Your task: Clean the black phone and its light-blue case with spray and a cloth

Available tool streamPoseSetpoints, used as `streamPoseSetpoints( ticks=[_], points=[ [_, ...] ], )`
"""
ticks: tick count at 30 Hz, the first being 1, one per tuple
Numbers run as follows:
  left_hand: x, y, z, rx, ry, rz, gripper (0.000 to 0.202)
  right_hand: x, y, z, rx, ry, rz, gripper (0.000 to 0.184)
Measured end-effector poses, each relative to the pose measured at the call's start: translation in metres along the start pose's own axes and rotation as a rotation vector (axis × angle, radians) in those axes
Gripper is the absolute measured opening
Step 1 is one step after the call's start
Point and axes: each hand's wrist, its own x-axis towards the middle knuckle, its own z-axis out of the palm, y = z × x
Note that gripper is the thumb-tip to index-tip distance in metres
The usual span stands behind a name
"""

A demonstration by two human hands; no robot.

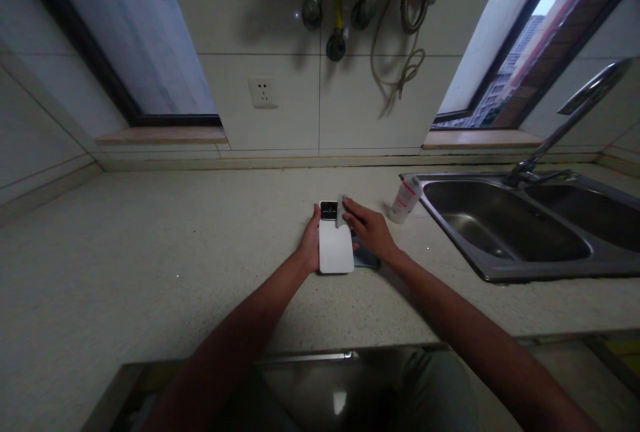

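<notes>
A white phone (336, 249) with a dark camera block at its top faces me back side up, a little above the countertop. My left hand (311, 242) is closed around its left edge. My right hand (367, 224) pinches a small pale wipe or cloth (341, 212) against the phone's upper right, beside the camera block. Partly hidden behind the white phone and my right wrist lies a dark flat thing (367, 259) that looks like another phone. To the right of my right hand, a clear plastic cup (405, 200) with red print stands tilted in view near the sink.
The speckled countertop (240, 232) runs along a tiled wall with a socket (263, 93), capped pipes and a hanging cord (410, 72). At the right is a steel double sink (480, 275) with a tall faucet (570, 119). The counter's front edge lies close to me.
</notes>
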Motion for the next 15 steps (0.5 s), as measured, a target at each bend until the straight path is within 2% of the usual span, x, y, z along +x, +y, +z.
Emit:
streamPoseSetpoints(
  ticks=[5,11,15],
  points=[
    [0.005,0.002,-0.005,0.005,0.066,0.068,0.071,-0.002,-0.001,0.002,-0.076,-0.06,-0.046,0.033],
    [0.006,0.015,-0.007,-0.022,0.07,0.192,0.077,-0.008,-0.027,0.001,-0.32,-0.31,-0.11,0.029],
    [0.006,0.018,-0.009,-0.02,0.109,0.187,0.073,-0.008,-0.036,-0.004,-0.48,-0.408,-0.129,0.024]
  ],
)
